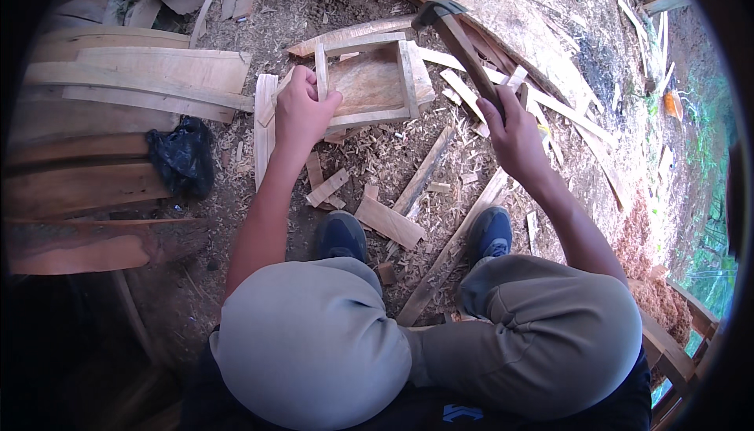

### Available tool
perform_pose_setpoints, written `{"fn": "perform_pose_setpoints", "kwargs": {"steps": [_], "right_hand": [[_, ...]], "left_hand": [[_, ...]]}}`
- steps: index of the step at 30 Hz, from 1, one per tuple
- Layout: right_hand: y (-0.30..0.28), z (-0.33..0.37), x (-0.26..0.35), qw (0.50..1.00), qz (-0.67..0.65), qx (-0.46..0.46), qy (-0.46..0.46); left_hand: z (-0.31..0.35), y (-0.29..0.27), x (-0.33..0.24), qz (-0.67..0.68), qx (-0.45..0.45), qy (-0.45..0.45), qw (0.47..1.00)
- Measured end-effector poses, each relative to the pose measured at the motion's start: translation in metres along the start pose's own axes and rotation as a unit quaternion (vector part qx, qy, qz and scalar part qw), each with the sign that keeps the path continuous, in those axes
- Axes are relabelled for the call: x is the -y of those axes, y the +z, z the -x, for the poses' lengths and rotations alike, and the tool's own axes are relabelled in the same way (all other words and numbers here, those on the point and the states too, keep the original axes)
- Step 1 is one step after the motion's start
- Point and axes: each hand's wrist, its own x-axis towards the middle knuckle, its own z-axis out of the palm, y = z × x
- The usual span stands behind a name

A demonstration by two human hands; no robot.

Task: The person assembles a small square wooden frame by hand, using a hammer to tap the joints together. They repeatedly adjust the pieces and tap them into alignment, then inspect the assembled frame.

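Note:
A small rectangular wooden frame [411, 77] sits in front of me, made of pale strips joined at the corners. Through its opening shows a flat wooden surface [367, 81]. My left hand [303, 109] grips the frame's left side, thumb toward the inside and fingers curled round the outer edge. In my right hand [516, 134] is a hammer [469, 58], held by its wooden handle. The dark hammer head is raised beyond the frame's far right corner, apart from it. The lower end of the handle is hidden by my fingers.
Curved planks [157, 73] are stacked at the left, with a black plastic bag [181, 157] on them. Offcuts [390, 222] and shavings litter the ground around my shoes [488, 234]. A broad board [503, 18] slants across the far side. Sawdust [658, 305] is heaped at the right.

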Motion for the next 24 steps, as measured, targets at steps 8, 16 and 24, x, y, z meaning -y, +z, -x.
{"fn": "perform_pose_setpoints", "kwargs": {"steps": [8,16,24], "right_hand": [[0.002,0.001,0.017,0.994,-0.007,-0.071,-0.088],[0.028,0.005,-0.007,0.997,0.047,-0.001,-0.053],[0.016,0.006,0.016,0.997,-0.009,-0.04,-0.072]], "left_hand": [[0.029,0.006,-0.002,0.039,0.002,-0.003,0.999],[0.031,0.016,0.0,0.015,0.007,-0.025,1.0],[0.034,0.01,-0.004,-0.033,0.016,-0.078,0.996]]}}
